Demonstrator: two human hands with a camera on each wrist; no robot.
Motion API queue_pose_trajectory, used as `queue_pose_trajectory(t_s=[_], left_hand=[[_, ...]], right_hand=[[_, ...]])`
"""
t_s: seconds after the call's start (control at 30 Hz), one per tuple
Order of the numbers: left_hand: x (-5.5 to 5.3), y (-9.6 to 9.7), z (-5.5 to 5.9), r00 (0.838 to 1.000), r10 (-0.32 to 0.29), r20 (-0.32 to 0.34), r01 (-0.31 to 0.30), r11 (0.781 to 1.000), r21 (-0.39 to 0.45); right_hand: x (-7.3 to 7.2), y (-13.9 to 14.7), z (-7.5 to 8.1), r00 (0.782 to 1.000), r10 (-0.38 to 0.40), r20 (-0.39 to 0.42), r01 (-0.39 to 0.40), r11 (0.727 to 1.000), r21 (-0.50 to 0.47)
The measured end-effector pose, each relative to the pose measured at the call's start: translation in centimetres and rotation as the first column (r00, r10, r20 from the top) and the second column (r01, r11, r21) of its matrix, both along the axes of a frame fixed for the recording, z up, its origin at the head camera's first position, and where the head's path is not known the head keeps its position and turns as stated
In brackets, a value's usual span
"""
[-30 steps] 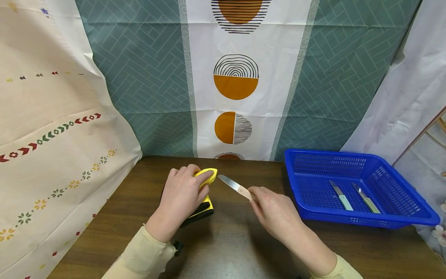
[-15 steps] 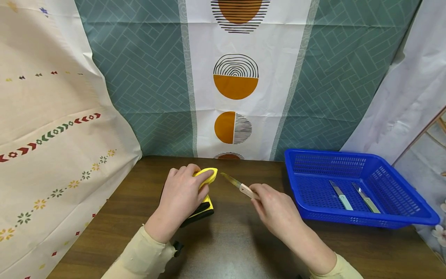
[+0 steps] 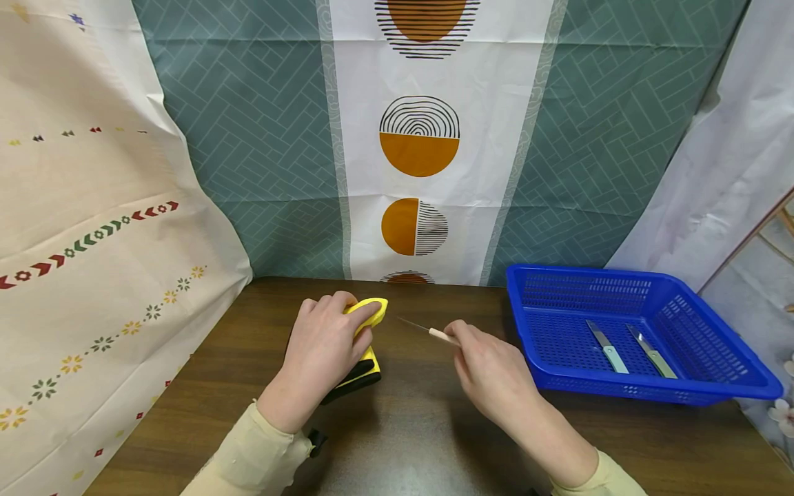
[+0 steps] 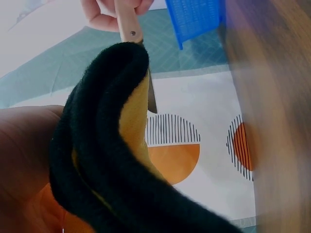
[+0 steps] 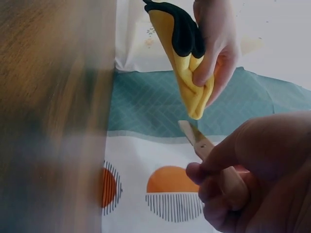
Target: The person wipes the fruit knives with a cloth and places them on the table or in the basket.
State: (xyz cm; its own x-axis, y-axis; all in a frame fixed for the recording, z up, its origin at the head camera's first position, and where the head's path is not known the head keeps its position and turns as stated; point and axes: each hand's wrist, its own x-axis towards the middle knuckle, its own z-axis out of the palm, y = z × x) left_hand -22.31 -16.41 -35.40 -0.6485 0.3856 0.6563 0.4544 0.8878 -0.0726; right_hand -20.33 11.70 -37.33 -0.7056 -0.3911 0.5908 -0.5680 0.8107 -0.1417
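Observation:
My left hand [image 3: 325, 341] grips a folded yellow cloth with black edging [image 3: 372, 318], thumb and fingers pressed around it above the table. In the right wrist view the cloth [image 5: 181, 73] hangs in folds from that hand. My right hand [image 3: 496, 368] holds a small knife [image 3: 443, 336] by its pale pinkish handle. The blade points toward the cloth, with a gap between them in the head view. There the blade is seen nearly edge-on, as a thin line. In the left wrist view the cloth hides part of the knife [image 4: 128, 23].
A blue perforated plastic basket [image 3: 626, 389] stands at the right of the wooden table [image 3: 409, 420]. Inside lie a knife with a pale mint handle [image 3: 614, 358] and one with a light green handle [image 3: 661, 364]. Patterned curtains [image 3: 260, 172] hang behind the table.
The knife has turned in my right hand, its blade going from flat side showing to nearly edge-on, and its tip has shifted slightly right. The left hand and cloth stay put.

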Motion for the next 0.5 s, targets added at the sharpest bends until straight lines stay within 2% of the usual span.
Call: queue_pose_trajectory(t_s=[0.5], left_hand=[[0.07, 0.09, 0.02, 1.0, -0.009, -0.018, 0.009, 1.0, 0.001]], right_hand=[[0.0, -0.31, 0.0, 0.999, -0.022, -0.031, 0.021, 0.999, -0.032]])
